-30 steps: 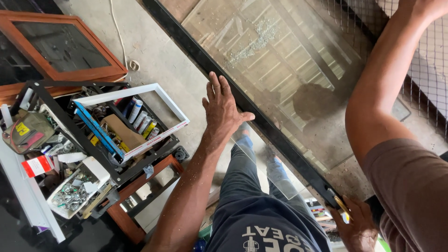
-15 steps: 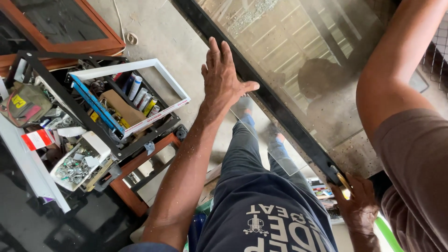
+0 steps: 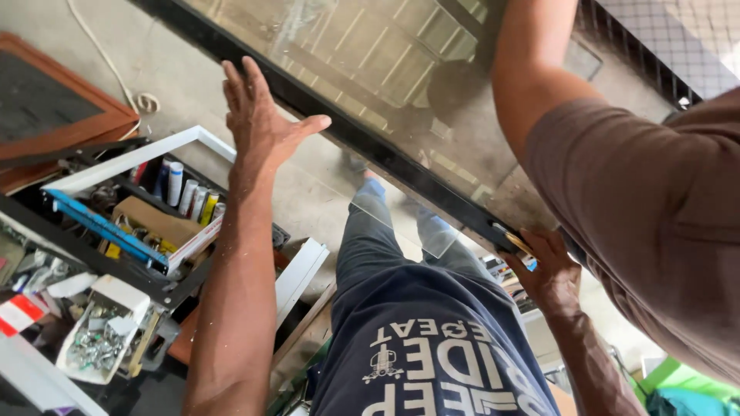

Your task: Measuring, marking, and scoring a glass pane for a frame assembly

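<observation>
Against one black-framed glass panel [image 3: 432, 100], two hands [image 3: 262, 123] (left flat, right [image 3: 547, 270] gripping).

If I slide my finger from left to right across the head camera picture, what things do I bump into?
Small box of metal bits → blue bar → row of tubes → left hand → right hand → another person's brown sleeve.

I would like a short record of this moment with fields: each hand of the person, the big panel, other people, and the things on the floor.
left hand: left hand open, fingers spread, palm against the black frame
right hand: right hand grips the frame's lower end, with a small yellowish tool
panel: glass panel, dusty, tilted
other person: arm in a brown sleeve reaches up at the glass
floor: white frame, tubes, box of metal parts
</observation>
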